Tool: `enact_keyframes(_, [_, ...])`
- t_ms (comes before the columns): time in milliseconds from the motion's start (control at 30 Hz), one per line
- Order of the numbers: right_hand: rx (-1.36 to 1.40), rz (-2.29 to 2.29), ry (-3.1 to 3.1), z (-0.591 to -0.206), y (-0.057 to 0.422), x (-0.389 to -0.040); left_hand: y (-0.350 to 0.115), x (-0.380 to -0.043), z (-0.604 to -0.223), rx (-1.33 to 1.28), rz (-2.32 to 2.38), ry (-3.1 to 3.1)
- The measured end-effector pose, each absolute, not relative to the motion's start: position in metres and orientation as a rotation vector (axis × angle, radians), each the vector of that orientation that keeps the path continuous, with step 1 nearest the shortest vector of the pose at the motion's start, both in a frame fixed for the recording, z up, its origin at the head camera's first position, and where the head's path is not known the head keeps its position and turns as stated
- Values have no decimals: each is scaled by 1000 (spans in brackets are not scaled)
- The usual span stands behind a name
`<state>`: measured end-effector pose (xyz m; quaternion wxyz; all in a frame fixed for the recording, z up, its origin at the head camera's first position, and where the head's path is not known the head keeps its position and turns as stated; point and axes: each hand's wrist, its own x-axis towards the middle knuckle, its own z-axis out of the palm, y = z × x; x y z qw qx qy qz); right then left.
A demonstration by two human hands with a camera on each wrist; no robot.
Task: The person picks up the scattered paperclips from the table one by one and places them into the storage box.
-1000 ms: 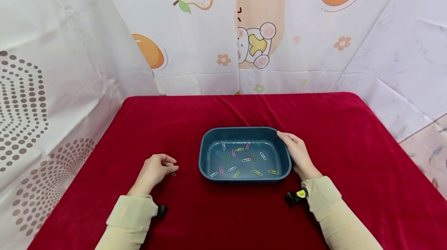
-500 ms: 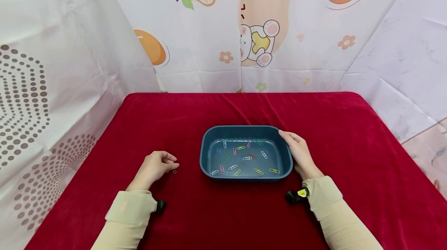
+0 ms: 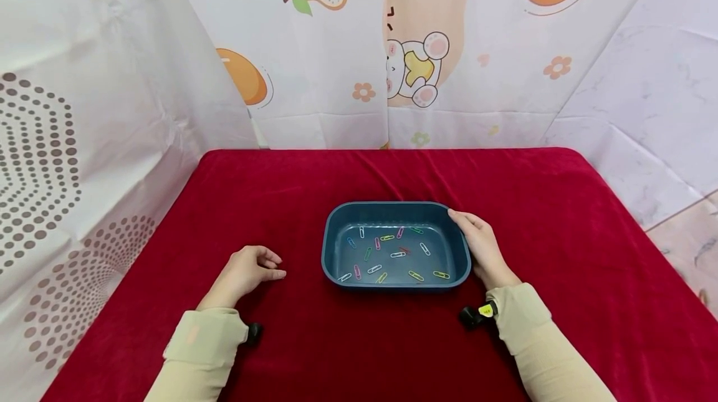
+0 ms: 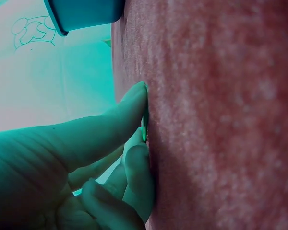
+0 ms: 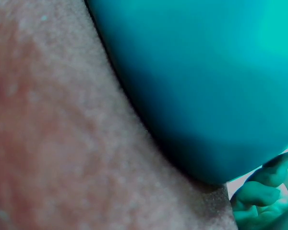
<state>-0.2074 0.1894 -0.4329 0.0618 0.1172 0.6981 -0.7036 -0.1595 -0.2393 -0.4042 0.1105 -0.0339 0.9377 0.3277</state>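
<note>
My left hand (image 3: pixel 247 271) rests low on the red cloth, left of a dark blue box (image 3: pixel 396 285), thumb and fingers apart. In the left wrist view, a thin paper clip (image 4: pixel 144 133) lies at the cloth between the thumb (image 4: pixel 127 108) and a fingertip; in the head view the hand hides it. My right hand (image 3: pixel 482 249) holds the box at its right side, with a fingertip over the rim at the far right corner. Inside the box, several paper clips lie scattered, among them a white clip (image 3: pixel 424 249), a pink clip (image 3: pixel 357 272) and a yellow clip (image 3: pixel 441 275).
A red velvet cloth (image 3: pixel 269 184) covers the table. Printed white curtains (image 3: pixel 336 78) hang behind it and at both sides. A small black camera (image 3: pixel 470 317) is strapped to the right wrist, another camera (image 3: pixel 254 333) to the left.
The left thumb has moved away from the fingers and slightly towards me, covering the small clip that showed beside it. The right hand stays on the box. The head view has shifted slightly.
</note>
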Motion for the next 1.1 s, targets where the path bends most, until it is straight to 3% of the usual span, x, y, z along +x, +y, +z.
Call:
enact_keyframes(367, [342,-2110,2131,-430,189,-205,-238,-159,-405,-63,911,2777])
enact_keyframes(733, [335,-2130,2121,-431,189,-206,-233,-158,-403,139,742,2790])
enact_keyframes(1100, [346,-2141,2109,-434,190,-207,-232,-156,-401,61,703,2807])
